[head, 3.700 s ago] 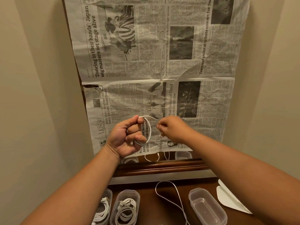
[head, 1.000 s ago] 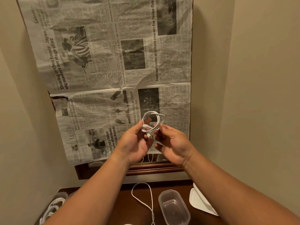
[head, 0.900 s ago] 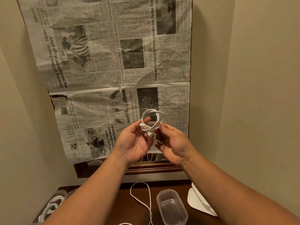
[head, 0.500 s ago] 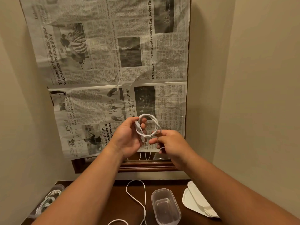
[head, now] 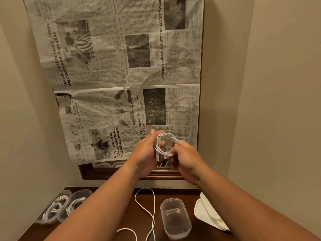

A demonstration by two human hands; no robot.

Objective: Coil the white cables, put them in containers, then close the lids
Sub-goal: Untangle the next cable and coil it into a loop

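1. The left hand (head: 145,153) gripped one side of a coiled white cable (head: 169,135), thumb over the loops, plug ends hanging by the palm.
2. The right hand (head: 186,158) pinched the coil's other side with curled fingers.
3. The coil was held in the air before a newspaper (head: 121,66) on the wall, above the table (head: 128,221).
4. An open, empty container (head: 175,219) stood on the table below, beside a loose cable (head: 153,221).
5. White lids (head: 207,213) lay to its right.
6. Two containers (head: 53,210) at far left held coiled cables.
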